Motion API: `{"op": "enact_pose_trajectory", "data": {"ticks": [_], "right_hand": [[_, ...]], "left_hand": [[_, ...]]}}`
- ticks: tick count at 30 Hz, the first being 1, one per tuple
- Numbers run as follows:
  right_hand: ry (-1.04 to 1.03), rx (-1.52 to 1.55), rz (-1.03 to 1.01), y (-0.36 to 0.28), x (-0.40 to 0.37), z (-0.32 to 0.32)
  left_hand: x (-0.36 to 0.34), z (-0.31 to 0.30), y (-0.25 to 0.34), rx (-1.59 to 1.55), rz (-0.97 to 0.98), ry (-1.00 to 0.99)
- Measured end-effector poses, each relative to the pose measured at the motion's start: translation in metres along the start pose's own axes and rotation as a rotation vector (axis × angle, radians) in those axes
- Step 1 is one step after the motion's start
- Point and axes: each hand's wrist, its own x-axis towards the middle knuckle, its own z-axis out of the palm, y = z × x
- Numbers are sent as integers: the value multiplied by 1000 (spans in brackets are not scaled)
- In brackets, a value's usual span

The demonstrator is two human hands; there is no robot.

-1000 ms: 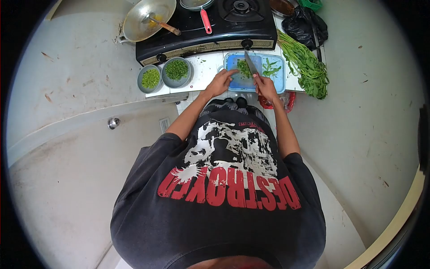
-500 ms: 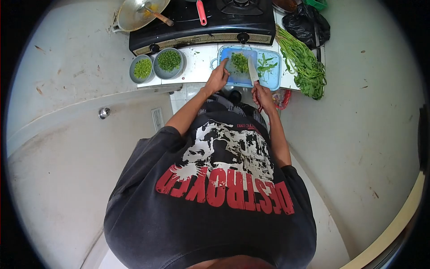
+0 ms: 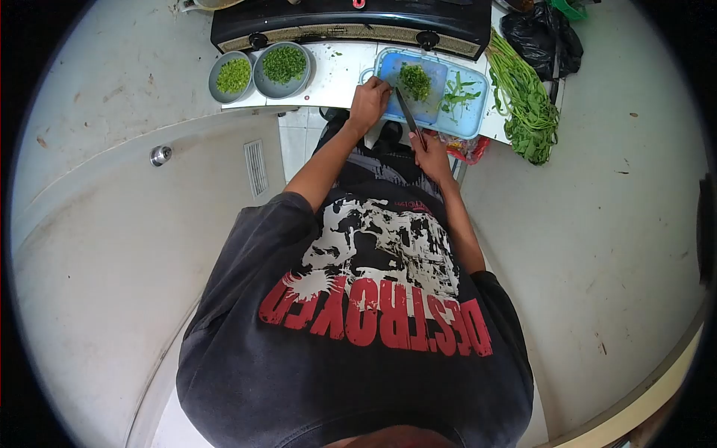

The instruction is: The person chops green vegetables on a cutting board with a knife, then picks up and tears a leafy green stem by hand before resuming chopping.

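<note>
My right hand (image 3: 433, 158) grips the handle of a kitchen knife (image 3: 408, 112), its blade pointing up and left over the near left part of a blue cutting board (image 3: 475, 123). My left hand (image 3: 370, 101) is at the board's left edge, fingers curled together near the knife tip; whatever they pinch, if anything, is too small to make out. Finely chopped greens (image 3: 414, 81) lie in a pile on the darker blue part of the board, just beyond the blade. Loose green leaves (image 3: 458, 97) are scattered on the lighter part to the right.
Left of the board stand two grey bowls, one of light green pieces (image 3: 233, 75), one of darker chopped greens (image 3: 284, 64). A black stove (image 3: 343, 31) runs behind. To the right are a bunch of leafy stems (image 3: 523, 97) and a black plastic bag (image 3: 541, 41).
The view has shifted. My left hand has gone from a pointing finger to curled fingers. The knife has swung away from between pile and leaves to the pile's near left side.
</note>
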Motion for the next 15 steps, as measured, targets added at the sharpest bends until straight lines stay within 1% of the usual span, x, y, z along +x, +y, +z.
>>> {"op": "enact_pose_trajectory", "data": {"ticks": [2, 5, 11, 14, 15], "right_hand": [[81, -138, -83, 5, 6, 5], [161, -289, -114, -11, 7, 5], [195, -470, -170, -14, 21, 7], [175, -512, -135, -22, 24, 6], [169, -524, -140, -19, 26, 7]], "left_hand": [[-1, 0, 4, 12, -4, 38], [-5, 0, 0, -18, 3, 55], [-1, 1, 6, -120, -156, 47], [1, 1, 6, -102, -193, 37], [1, 2, 5, -101, -173, 53]]}}
